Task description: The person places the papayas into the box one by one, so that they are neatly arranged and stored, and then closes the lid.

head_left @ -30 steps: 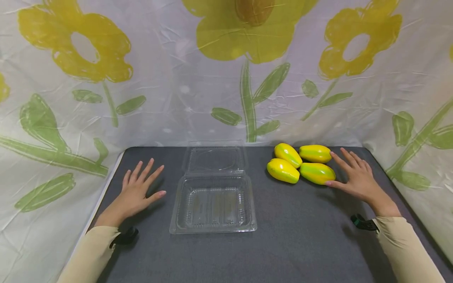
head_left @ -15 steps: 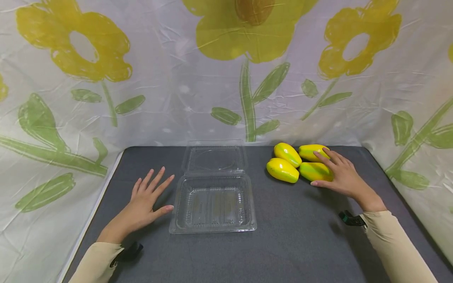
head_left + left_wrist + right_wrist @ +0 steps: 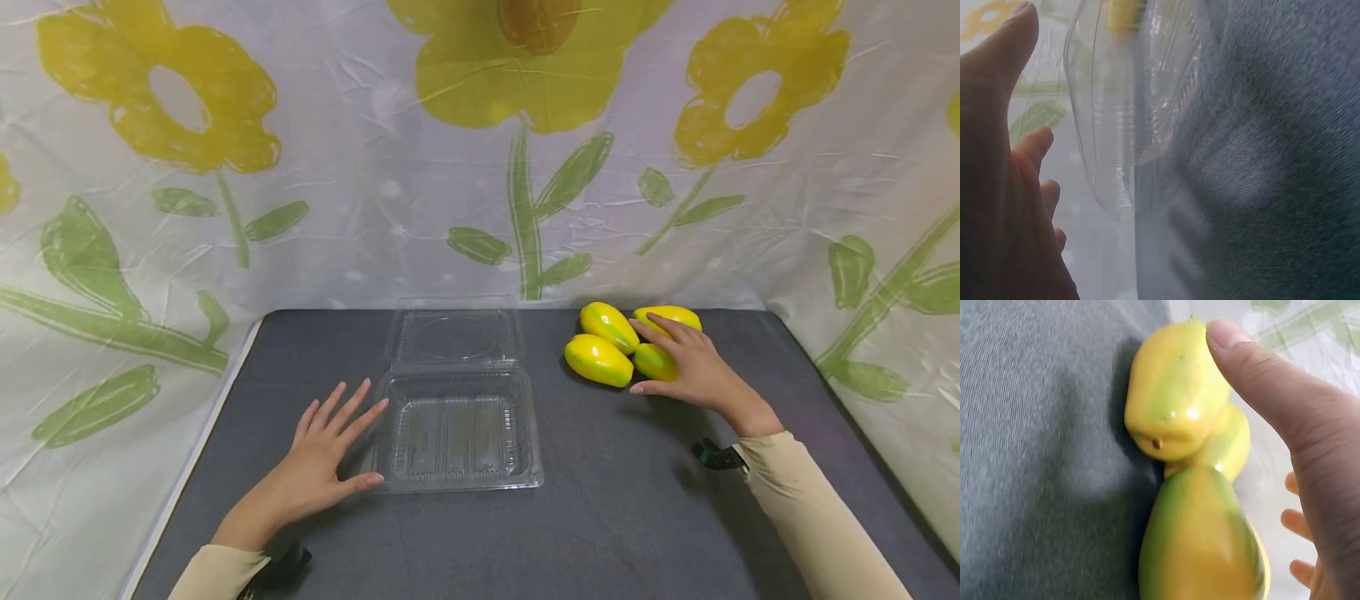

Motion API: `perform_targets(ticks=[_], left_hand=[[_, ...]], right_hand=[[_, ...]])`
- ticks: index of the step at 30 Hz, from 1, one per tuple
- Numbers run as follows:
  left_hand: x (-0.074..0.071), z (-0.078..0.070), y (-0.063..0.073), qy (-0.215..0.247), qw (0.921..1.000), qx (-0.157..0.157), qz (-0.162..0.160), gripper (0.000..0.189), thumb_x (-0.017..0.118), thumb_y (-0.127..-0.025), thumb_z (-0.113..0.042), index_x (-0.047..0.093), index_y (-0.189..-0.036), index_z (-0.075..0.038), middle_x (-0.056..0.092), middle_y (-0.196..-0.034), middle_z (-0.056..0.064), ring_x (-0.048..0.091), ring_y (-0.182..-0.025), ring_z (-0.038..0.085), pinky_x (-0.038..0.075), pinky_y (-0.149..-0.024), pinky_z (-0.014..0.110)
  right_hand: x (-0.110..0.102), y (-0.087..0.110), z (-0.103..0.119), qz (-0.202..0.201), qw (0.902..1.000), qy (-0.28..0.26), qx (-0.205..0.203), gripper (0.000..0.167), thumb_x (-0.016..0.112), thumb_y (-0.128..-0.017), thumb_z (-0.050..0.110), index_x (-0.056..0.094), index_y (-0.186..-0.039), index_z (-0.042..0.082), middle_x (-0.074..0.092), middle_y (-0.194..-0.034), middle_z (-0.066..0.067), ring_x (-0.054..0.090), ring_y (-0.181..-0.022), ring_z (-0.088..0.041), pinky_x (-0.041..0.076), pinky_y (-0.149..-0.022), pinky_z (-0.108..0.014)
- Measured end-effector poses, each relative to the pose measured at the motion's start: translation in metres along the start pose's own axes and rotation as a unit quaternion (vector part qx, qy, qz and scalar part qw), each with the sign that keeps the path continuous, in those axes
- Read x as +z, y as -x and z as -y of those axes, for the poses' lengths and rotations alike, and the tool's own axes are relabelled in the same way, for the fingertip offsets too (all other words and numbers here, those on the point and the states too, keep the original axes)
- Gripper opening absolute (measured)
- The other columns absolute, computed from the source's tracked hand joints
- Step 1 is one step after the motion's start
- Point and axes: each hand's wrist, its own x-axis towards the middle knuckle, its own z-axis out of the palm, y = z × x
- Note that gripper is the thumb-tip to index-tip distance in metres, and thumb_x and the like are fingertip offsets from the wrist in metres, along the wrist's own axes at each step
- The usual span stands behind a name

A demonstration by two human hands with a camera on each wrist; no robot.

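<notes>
Your right grip (image 3: 693, 371) is the nearer one to the fruit: it hangs over the right end of the front-right fruit (image 3: 654, 362), whose visible part lies to the left of your palm on the bench (image 3: 600, 533). That fruit's long axis runs roughly left to right, pointing toward the front-left fruit (image 3: 598, 360), with your thumb on its near side and your fingers reaching over toward its far side; closing across its width rather than along its length looks the sounder hold. Thumb and fingers are apart with nothing clasped between them; whether any touches the skin, you cannot tell. Mind the rear-right fruit (image 3: 678, 314), just behind and partly hidden by your fingers, since it may be nudged. Your left grip (image 3: 318, 471) is well apart from the fruit, fingers spread at the left rim of the clear container (image 3: 480, 485), contact unclear; that container, its lid (image 3: 459, 337) folded back, lies to your right grip's left, beyond the fruit.
</notes>
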Motion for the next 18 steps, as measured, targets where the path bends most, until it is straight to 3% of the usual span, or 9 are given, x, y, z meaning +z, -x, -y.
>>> perform_targets(ticks=[8,18], left_hand=[[0.004,-0.003,0.006,0.022,0.9997,-0.005,-0.005,0.100,0.069,-0.079,-0.065,0.025,-0.158,-0.023,0.016,-0.168,0.006,0.013,-0.152,0.043,0.013,-0.111,0.072],[0.009,0.001,0.009,0.050,0.9986,-0.003,-0.016,0.105,0.080,-0.068,-0.062,0.034,-0.153,-0.018,0.024,-0.165,0.008,0.019,-0.149,0.043,0.017,-0.109,0.072]], right_hand=[[0.006,-0.010,0.007,-0.015,0.9996,0.007,-0.025,0.098,0.082,-0.073,0.053,0.034,-0.155,0.027,0.037,-0.155,-0.021,0.034,-0.139,-0.050,0.024,-0.109,-0.071],[0.013,-0.017,0.018,-0.021,0.9992,0.005,-0.035,0.092,0.083,-0.074,0.051,0.042,-0.151,0.021,0.051,-0.143,-0.021,0.045,-0.131,-0.045,0.034,-0.107,-0.066]])
